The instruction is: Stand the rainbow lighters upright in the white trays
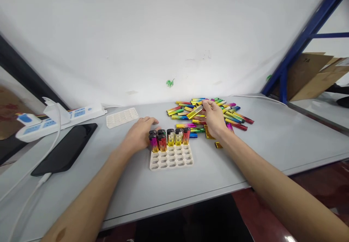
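Note:
My right hand (214, 120) pinches a gold lighter sleeve (195, 112), a flat shiny tube, between thumb and fingers above a loose pile of similar sleeves (236, 125) in metallic red, green, blue, purple and yellow. In front of me stands a white tray (171, 162) with rows of oval slots. Several black-topped lighters (178, 137) stand upright in its back rows, among them a purple one (154, 143) and a red one (162, 143). My left hand (140, 133) rests at the tray's back left corner, fingers loosely stretched; the lighters partly hide it.
A second white slotted tray (122, 117) lies at the back left. Left of it are a power strip (65, 118) with plugs and a black phone (67, 149) on a white cable (29, 198). A white wall (152, 45) closes off the back; a blue frame (297, 45) stands right.

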Tool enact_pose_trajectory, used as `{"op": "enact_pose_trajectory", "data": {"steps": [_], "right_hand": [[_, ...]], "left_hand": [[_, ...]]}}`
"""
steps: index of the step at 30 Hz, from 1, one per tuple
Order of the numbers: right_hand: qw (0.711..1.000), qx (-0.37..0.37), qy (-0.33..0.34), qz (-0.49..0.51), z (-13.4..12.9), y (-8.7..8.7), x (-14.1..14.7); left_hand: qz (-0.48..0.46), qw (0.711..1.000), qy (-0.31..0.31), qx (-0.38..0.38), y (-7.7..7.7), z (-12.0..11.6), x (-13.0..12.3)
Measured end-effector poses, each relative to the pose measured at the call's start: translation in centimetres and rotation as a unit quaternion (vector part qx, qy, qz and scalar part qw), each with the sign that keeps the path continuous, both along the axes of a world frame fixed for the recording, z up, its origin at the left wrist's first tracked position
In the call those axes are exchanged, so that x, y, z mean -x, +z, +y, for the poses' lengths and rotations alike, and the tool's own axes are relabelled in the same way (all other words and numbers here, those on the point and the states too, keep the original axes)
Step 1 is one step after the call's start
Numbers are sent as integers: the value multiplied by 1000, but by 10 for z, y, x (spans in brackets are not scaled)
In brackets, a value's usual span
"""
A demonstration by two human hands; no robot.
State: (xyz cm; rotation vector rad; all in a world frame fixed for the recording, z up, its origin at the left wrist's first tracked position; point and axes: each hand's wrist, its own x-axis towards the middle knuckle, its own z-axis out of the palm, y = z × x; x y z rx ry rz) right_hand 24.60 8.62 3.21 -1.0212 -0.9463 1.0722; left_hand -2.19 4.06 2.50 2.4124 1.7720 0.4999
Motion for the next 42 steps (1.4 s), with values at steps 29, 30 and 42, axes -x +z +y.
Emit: {"op": "enact_pose_trajectory", "data": {"steps": [29, 30, 42], "right_hand": [[998, 21, 53, 24, -9, 7, 3], [998, 15, 63, 24, -10, 7, 3], [991, 27, 125, -28, -13, 6, 5]], "left_hand": [[-47, 998, 18, -26, 3, 2, -3], [-49, 998, 15, -28, 2, 2, -3], [-44, 998, -20, -28, 0, 2, -2]]}}
